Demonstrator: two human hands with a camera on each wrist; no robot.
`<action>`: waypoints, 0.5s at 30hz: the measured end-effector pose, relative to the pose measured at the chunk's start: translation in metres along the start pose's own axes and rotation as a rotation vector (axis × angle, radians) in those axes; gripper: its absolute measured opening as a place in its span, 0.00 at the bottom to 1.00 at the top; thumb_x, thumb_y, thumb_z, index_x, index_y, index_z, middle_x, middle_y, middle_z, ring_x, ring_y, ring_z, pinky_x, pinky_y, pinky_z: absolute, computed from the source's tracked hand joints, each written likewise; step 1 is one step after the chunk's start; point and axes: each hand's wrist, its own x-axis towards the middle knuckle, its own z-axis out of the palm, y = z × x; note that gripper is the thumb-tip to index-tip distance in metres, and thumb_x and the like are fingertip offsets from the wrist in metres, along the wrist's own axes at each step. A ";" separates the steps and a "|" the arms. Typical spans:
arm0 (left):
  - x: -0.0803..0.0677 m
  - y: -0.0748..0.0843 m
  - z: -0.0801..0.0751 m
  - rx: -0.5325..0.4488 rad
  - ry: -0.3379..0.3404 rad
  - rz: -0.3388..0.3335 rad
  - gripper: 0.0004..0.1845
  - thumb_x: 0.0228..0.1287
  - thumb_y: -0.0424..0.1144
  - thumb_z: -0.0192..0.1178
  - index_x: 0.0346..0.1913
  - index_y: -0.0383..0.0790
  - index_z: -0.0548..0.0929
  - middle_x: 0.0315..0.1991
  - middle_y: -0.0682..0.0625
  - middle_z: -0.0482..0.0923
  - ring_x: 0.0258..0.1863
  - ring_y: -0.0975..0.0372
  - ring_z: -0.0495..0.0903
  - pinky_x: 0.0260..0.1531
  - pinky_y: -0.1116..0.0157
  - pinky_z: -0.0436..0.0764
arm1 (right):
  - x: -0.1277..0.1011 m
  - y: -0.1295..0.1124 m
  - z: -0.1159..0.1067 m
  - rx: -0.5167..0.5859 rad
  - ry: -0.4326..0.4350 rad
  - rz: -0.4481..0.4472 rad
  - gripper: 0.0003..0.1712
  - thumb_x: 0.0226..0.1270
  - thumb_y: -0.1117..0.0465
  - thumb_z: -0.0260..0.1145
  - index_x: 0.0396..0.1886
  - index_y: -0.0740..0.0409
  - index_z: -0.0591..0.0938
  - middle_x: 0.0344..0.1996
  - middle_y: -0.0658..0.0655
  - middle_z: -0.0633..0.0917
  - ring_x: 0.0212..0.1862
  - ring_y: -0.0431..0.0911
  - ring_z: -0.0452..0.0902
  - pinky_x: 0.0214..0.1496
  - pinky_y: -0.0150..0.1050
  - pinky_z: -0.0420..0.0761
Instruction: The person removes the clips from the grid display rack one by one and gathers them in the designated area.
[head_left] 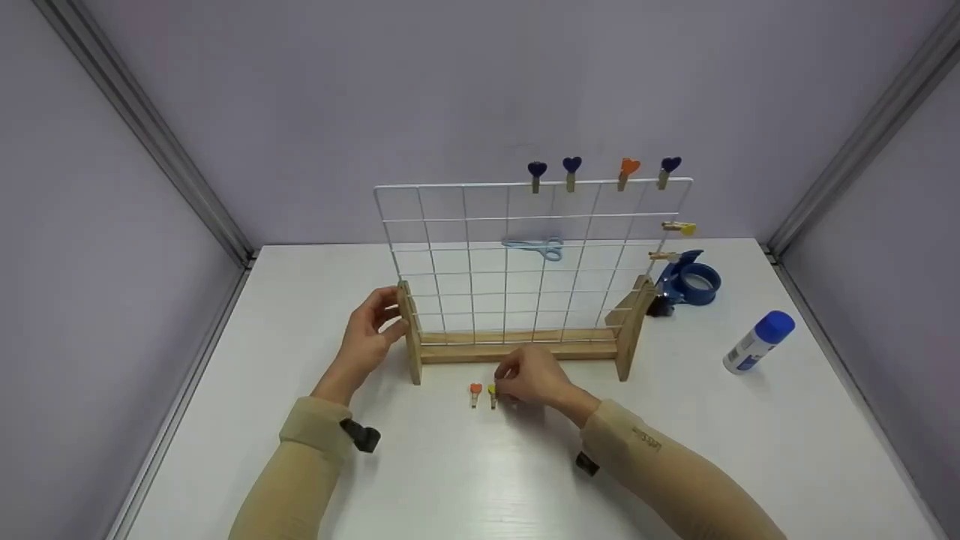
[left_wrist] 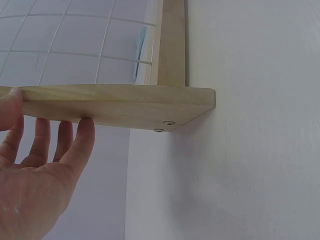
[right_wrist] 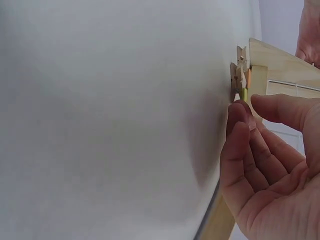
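A white wire grid [head_left: 480,255] stands in a wooden stand [head_left: 517,349] on the white table [head_left: 465,480]. My left hand [head_left: 386,315] grips the stand's left foot [left_wrist: 125,105], with the thumb on one face and the fingers [left_wrist: 85,132] on the other. Just in front of the stand, an orange heart clothespin [head_left: 475,391] and a yellow clothespin [head_left: 492,394] lie on the table. My right hand [head_left: 504,386] hovers low beside them. Its fingertips [right_wrist: 240,107] touch the yellow clothespin [right_wrist: 244,93] while the thumb stays apart.
Several heart clothespins [head_left: 571,169] are clipped along the grid's top edge, and two more [head_left: 679,226] on its right side. Light blue scissors [head_left: 536,247] lie behind the grid. A blue tape dispenser [head_left: 688,281] and a glue stick [head_left: 757,343] sit to the right.
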 end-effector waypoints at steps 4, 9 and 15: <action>0.000 -0.001 0.000 -0.002 0.003 0.005 0.28 0.76 0.19 0.62 0.75 0.35 0.76 0.74 0.37 0.77 0.76 0.45 0.77 0.68 0.71 0.85 | -0.004 -0.001 -0.009 -0.001 0.000 -0.037 0.06 0.71 0.62 0.78 0.44 0.57 0.96 0.35 0.53 0.94 0.36 0.41 0.84 0.38 0.33 0.82; 0.000 -0.001 0.000 0.013 0.002 -0.005 0.28 0.76 0.19 0.61 0.75 0.36 0.76 0.74 0.37 0.77 0.77 0.46 0.77 0.67 0.73 0.85 | -0.014 -0.005 -0.026 0.011 0.005 -0.155 0.09 0.70 0.63 0.77 0.47 0.61 0.95 0.39 0.56 0.95 0.40 0.42 0.88 0.45 0.39 0.89; 0.001 -0.003 0.000 0.008 0.004 0.005 0.28 0.75 0.19 0.63 0.74 0.35 0.77 0.74 0.37 0.77 0.77 0.46 0.77 0.72 0.64 0.84 | -0.031 -0.019 -0.055 0.044 0.012 -0.241 0.09 0.72 0.63 0.76 0.49 0.59 0.95 0.41 0.57 0.96 0.41 0.41 0.89 0.45 0.36 0.90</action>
